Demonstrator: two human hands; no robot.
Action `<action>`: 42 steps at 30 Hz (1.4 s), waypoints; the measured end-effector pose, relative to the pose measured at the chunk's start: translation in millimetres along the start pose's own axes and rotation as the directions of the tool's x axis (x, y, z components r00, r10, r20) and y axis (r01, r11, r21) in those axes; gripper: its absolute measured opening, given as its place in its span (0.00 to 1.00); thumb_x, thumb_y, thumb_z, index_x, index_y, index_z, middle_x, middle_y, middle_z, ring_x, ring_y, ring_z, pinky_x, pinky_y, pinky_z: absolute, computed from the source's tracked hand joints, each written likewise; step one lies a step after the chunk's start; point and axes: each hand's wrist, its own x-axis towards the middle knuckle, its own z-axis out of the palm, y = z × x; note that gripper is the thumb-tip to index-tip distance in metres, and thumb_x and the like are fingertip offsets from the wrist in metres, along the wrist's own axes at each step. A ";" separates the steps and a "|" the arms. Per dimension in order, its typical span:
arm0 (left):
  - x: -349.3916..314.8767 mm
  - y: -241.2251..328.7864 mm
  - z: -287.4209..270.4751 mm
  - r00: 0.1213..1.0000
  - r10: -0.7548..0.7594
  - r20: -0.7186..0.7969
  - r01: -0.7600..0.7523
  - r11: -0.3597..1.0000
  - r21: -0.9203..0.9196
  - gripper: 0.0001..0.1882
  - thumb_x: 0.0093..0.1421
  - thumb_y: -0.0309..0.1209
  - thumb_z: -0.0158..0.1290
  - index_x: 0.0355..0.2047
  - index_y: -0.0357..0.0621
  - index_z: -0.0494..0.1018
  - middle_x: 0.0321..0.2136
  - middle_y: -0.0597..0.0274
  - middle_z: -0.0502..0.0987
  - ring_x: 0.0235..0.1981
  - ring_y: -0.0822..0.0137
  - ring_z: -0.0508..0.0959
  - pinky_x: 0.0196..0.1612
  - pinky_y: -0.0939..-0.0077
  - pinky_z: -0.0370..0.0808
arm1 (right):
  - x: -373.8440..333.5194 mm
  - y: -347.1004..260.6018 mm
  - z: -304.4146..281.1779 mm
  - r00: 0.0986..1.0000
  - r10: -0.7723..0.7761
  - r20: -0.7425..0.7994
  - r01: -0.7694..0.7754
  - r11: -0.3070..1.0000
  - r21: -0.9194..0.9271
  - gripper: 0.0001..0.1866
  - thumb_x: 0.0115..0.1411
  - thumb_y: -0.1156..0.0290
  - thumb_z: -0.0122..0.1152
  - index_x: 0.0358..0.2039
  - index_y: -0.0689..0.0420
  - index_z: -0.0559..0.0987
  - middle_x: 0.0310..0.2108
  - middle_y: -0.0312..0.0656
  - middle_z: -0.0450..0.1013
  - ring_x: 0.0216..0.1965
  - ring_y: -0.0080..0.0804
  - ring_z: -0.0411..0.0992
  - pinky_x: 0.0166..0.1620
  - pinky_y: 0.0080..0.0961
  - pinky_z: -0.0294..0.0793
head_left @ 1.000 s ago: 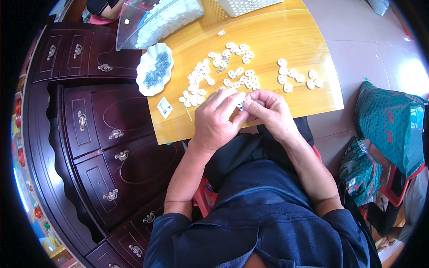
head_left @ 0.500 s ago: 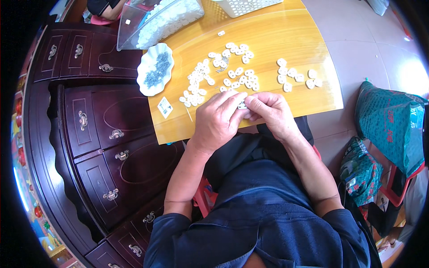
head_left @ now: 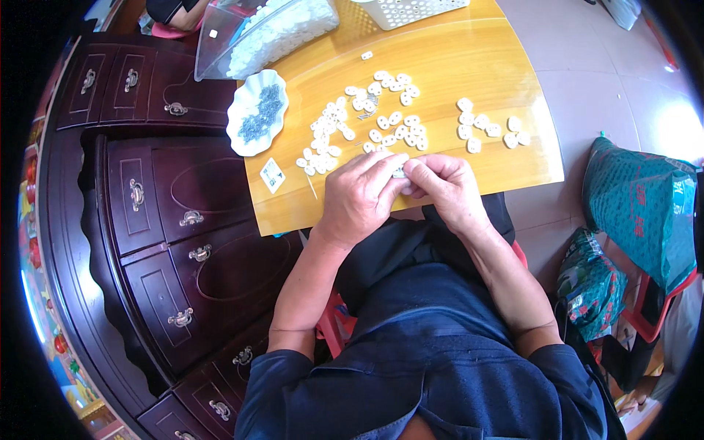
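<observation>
Above the table's near edge, my left hand (head_left: 359, 192) and my right hand (head_left: 449, 189) meet fingertip to fingertip. Pinched between them is a small white oval plastic piece (head_left: 398, 171), mostly covered by the fingers. Just beyond the hands lie several like white oval plastic pieces (head_left: 411, 134) with dark holes. More of these pieces are heaped to the left (head_left: 328, 128), and a smaller group of pieces (head_left: 469, 117) sits on the right. Thin dark metal pins (head_left: 367, 111) rest among the far pieces.
A white scalloped dish (head_left: 236, 125) of small dark metal parts stands at the table's left edge. Behind it is a clear bin (head_left: 213, 55) of white pieces, beside a white perforated basket (head_left: 422, 13). A dark wooden cabinet (head_left: 139, 242) flanks the left; teal bags (head_left: 638, 205) stand right.
The view has shifted very slightly. Both hands keep the same pinch on the small piece, with no other clear movement.
</observation>
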 end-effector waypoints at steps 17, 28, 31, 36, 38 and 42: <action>-3.4 -4.8 5.9 0.996 -0.053 -0.071 0.044 0.991 -0.128 0.11 0.55 0.24 0.65 0.39 0.40 0.80 0.33 0.56 0.82 0.33 0.54 0.83 0.36 0.64 0.80 | 0.3 3.1 1.1 0.998 -0.037 -0.045 0.037 0.999 -0.002 0.13 0.71 0.65 0.62 0.38 0.62 0.85 0.28 0.32 0.80 0.30 0.15 0.74 0.37 0.15 0.74; -18.9 -13.6 7.2 0.988 -0.114 -0.103 0.085 0.964 -0.251 0.12 0.54 0.26 0.66 0.39 0.42 0.80 0.33 0.57 0.81 0.34 0.53 0.83 0.37 0.64 0.80 | -1.5 0.2 5.9 0.999 -0.032 -0.037 0.026 0.989 -0.147 0.14 0.71 0.64 0.60 0.38 0.63 0.85 0.27 0.32 0.79 0.30 0.14 0.73 0.35 0.17 0.74; -22.6 -24.3 -5.9 0.990 -0.112 -0.082 0.097 0.981 -0.166 0.12 0.55 0.26 0.67 0.40 0.44 0.81 0.33 0.57 0.81 0.35 0.54 0.83 0.38 0.64 0.81 | 0.0 -3.7 1.5 0.996 -0.062 -0.057 0.040 0.944 -0.329 0.14 0.71 0.64 0.60 0.36 0.63 0.85 0.24 0.32 0.78 0.28 0.14 0.71 0.32 0.19 0.73; -30.5 -60.7 -14.3 0.966 -0.236 -0.108 0.239 0.971 0.019 0.03 0.59 0.28 0.62 0.34 0.45 0.81 0.31 0.59 0.80 0.32 0.55 0.82 0.34 0.62 0.80 | 4.0 -27.7 -5.1 0.962 -0.265 -0.071 0.121 0.641 -0.758 0.12 0.66 0.67 0.61 0.31 0.63 0.82 0.18 0.46 0.72 0.19 0.29 0.70 0.29 0.27 0.71; -27.3 -66.9 -11.0 0.968 -0.212 -0.136 0.225 0.971 0.087 0.03 0.59 0.27 0.63 0.34 0.45 0.82 0.31 0.61 0.81 0.30 0.56 0.83 0.33 0.65 0.80 | 3.7 -32.1 -13.7 0.959 -0.275 -0.062 0.115 0.583 -0.804 0.13 0.66 0.67 0.61 0.30 0.64 0.82 0.18 0.47 0.72 0.19 0.32 0.71 0.28 0.29 0.72; -24.2 -73.4 -1.7 0.965 -0.221 -0.143 0.239 0.962 0.131 0.02 0.60 0.29 0.62 0.33 0.46 0.82 0.31 0.62 0.81 0.31 0.56 0.83 0.33 0.64 0.80 | 1.9 -40.2 -27.4 0.935 -0.347 -0.073 0.089 0.430 -0.898 0.13 0.65 0.66 0.62 0.31 0.64 0.83 0.18 0.49 0.74 0.20 0.37 0.75 0.29 0.31 0.73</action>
